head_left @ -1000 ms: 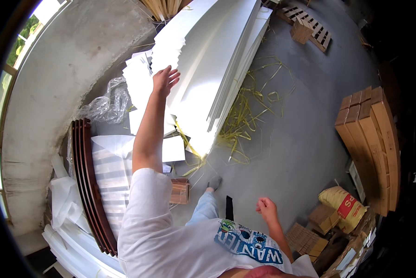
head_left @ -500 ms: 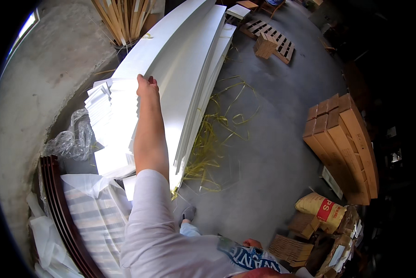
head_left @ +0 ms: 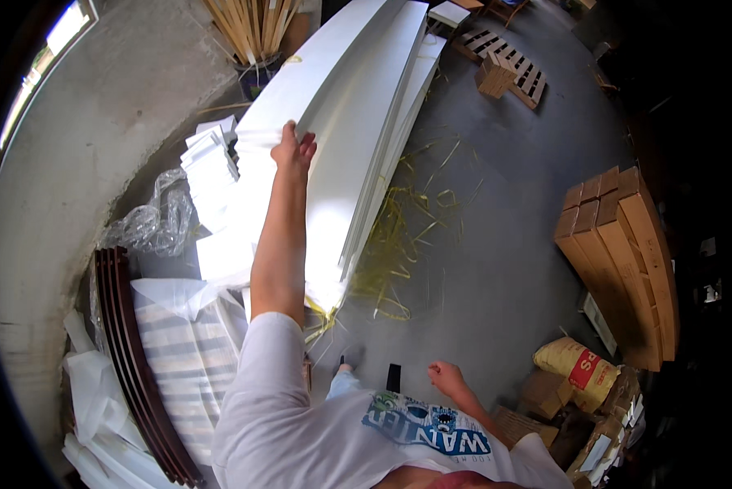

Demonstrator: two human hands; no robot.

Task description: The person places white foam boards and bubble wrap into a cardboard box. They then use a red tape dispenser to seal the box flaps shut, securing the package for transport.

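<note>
My left arm reaches forward over a stack of long white boards [head_left: 366,122]. My left hand [head_left: 294,148] is at the edge of the upper white board [head_left: 309,69], thumb on its top side and fingers curled at the edge; the fingertips are partly hidden. The upper board is raised apart from those beneath it. My right hand [head_left: 447,379] is a loose fist above the floor by my waist, with nothing visible in it. Smaller white pieces [head_left: 211,183] lie to the left of the boards.
Yellow strapping [head_left: 386,244] lies tangled on the grey floor. Clear plastic wrap [head_left: 158,216] and dark curved rails [head_left: 134,359] are on the left. Tall cartons [head_left: 626,269] and a yellow sack [head_left: 573,367] are on the right. A wooden pallet [head_left: 520,69] with a carton lies far back.
My right hand has come up and forward from my waist. The scene has shifted rightward in view, and my left hand stays at the board's edge.
</note>
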